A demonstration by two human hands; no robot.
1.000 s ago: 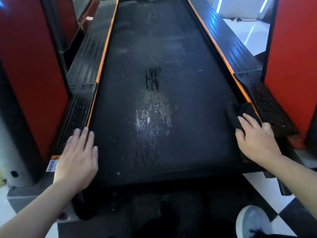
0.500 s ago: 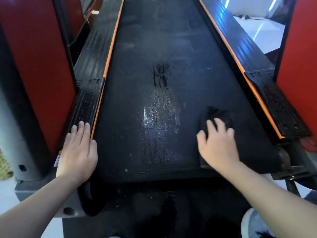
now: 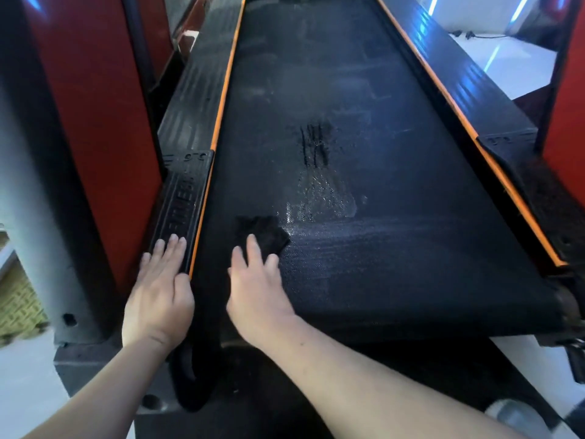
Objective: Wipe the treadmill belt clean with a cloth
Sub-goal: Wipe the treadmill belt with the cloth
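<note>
Right hand [image 3: 256,280] presses the black cloth [image 3: 262,232] flat-fingered onto the belt [image 3: 395,248]; left hand [image 3: 160,289] rests open on the side rail [image 3: 180,201].

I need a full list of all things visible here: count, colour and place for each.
belt: one, black, centre
cloth: one, black, on the belt near its left edge
wet patch: one, shiny, mid-belt, beyond the cloth
side rails: two, black with orange edges, beside the belt
panels: two, red, far left and right
shoe: one, grey, bottom right
left hand: one, flat on the left rail
right hand: one, pressing the cloth
</note>
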